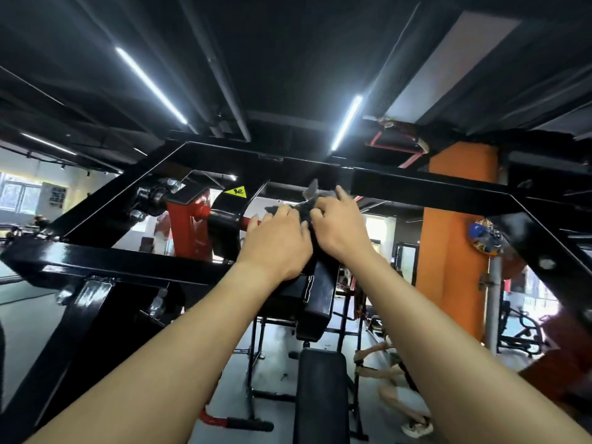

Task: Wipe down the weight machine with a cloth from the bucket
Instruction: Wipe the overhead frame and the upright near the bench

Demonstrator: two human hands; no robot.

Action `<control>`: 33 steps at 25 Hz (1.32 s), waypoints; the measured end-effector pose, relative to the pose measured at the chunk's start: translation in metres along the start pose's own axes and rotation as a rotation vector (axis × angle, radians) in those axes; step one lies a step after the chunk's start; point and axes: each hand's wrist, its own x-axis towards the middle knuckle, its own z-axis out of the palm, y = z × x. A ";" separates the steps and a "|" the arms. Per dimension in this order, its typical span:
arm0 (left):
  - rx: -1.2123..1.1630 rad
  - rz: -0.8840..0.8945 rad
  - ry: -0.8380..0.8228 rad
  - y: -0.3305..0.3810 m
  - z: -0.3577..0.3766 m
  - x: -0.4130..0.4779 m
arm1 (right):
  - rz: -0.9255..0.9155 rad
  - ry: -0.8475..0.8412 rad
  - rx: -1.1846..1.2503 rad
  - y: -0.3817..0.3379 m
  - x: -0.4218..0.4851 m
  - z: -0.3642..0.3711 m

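Observation:
The weight machine (416,184) is a black steel frame with a red pivot arm (189,225) and a black pad (317,299) below my hands. A grey cloth (310,195) is bunched on top of the machine's centre part, just under the top crossbar. My left hand (275,241) lies over the cloth's left part with fingers curled on it. My right hand (339,222) grips the cloth's right part, its index finger stretched toward the crossbar. Most of the cloth is hidden under both hands. The bucket is out of view.
A black bench seat (320,379) stands below. An orange column (455,238) rises at the right. A person (397,395) crouches on the floor near the bench. Other gym machines stand at the right edge and far left.

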 end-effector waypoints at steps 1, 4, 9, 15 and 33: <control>-0.016 0.005 0.005 0.000 0.000 -0.001 | -0.013 0.011 0.003 0.000 0.000 0.001; -0.028 0.021 0.014 0.001 -0.001 0.000 | -0.014 -0.001 -0.141 -0.003 0.007 -0.013; -0.017 0.015 0.005 -0.001 -0.003 -0.001 | -0.025 -0.048 -0.208 -0.006 0.019 -0.010; -0.059 0.037 0.007 -0.003 -0.003 -0.003 | -0.109 0.134 0.416 0.007 -0.037 0.005; 0.006 0.042 0.116 -0.001 -0.012 -0.047 | 0.286 0.143 0.393 -0.023 -0.091 -0.008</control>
